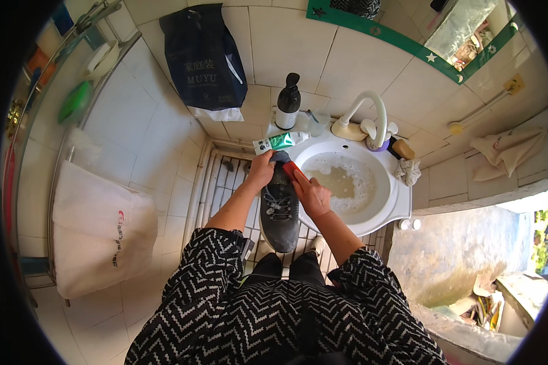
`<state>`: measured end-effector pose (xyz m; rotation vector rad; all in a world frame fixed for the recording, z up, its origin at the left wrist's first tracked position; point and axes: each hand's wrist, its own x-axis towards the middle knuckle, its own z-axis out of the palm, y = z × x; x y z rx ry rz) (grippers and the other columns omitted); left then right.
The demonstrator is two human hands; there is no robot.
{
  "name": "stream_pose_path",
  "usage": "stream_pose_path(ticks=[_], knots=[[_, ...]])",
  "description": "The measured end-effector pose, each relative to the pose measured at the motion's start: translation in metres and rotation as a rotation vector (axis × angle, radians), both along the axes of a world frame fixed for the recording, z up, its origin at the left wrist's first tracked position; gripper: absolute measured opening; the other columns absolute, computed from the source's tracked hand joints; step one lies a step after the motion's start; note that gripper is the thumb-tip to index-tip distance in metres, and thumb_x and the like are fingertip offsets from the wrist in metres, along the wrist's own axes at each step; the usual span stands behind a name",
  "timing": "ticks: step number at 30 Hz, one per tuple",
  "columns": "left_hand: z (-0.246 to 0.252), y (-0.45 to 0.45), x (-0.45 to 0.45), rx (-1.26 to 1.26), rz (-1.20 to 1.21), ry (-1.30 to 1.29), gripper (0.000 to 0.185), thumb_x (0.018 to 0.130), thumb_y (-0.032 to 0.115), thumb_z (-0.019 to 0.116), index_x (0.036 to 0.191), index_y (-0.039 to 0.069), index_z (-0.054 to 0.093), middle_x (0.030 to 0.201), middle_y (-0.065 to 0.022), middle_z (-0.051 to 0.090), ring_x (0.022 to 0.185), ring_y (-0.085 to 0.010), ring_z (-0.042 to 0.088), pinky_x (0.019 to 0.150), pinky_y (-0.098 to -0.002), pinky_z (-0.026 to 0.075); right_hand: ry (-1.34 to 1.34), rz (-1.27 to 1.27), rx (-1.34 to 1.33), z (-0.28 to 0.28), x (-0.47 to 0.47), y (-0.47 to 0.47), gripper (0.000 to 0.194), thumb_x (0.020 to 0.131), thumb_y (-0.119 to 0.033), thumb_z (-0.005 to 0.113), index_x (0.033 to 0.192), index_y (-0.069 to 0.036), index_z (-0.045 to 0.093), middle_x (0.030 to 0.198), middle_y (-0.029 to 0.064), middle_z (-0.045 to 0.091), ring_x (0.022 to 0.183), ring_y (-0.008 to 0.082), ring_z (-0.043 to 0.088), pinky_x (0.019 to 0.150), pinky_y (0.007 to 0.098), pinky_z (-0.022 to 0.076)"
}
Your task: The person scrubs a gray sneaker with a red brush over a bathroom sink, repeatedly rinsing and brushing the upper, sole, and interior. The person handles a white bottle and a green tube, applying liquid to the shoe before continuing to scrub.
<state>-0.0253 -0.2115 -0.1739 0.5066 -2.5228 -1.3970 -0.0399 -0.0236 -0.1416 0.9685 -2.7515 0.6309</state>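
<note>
A dark grey lace-up sneaker [279,230] hangs in front of me beside the washbasin, its toe towards my body. My left hand [260,171] grips it near the heel collar, where the grey lining shows. In my right hand [313,196] is a red-handled tool [290,168], apparently a brush, held against the collar. Its working face is hidden. To the right, the white washbasin [378,220] holds cloudy water [335,180] with suds on top. A green and white toothpaste tube [281,141] lies on the basin's left rim, just beyond my left hand.
A dark pump bottle [288,102] and a clear cup [318,122] stand behind the tube. The curved white faucet [378,109] rises over the basin. Soap [403,149] and a crumpled cloth [408,171] sit on its right. A towel [102,232] hangs at left.
</note>
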Motion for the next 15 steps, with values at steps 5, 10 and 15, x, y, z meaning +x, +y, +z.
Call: stream_pose_path(ticks=[5, 10, 15], knots=[[-0.006, 0.001, -0.001, -0.098, 0.045, -0.017, 0.034, 0.079, 0.001, 0.055, 0.113, 0.005, 0.058, 0.098, -0.0253, 0.062, 0.097, -0.0430, 0.057, 0.081, -0.0445, 0.046, -0.016, -0.026, -0.041, -0.009, 0.005, -0.007, 0.035, 0.087, -0.036, 0.058, 0.121, -0.029, 0.059, 0.072, 0.0115, 0.061, 0.056, 0.0291, 0.061, 0.048, 0.0410, 0.0491], [-0.006, 0.007, -0.001, 0.040, 0.094, 0.003, 0.033, 0.079, 0.000, 0.053, 0.111, 0.005, 0.059, 0.098, -0.0249, 0.062, 0.096, -0.0420, 0.058, 0.081, -0.0434, 0.046, -0.245, -0.135, -0.001, -0.014, 0.011, 0.004, 0.036, 0.087, -0.038, 0.057, 0.122, -0.028, 0.059, 0.068, 0.0122, 0.060, 0.057, 0.0313, 0.061, 0.051, 0.0424, 0.0488], [-0.005, 0.009, 0.000, -0.004, 0.148, 0.019, 0.031, 0.079, 0.000, 0.054, 0.110, 0.006, 0.059, 0.098, -0.0244, 0.062, 0.096, -0.0413, 0.059, 0.081, -0.0414, 0.047, -0.121, -0.106, -0.161, -0.013, 0.002, -0.013, 0.035, 0.087, -0.036, 0.060, 0.121, -0.028, 0.061, 0.065, 0.0109, 0.060, 0.057, 0.0316, 0.061, 0.053, 0.0422, 0.0490]])
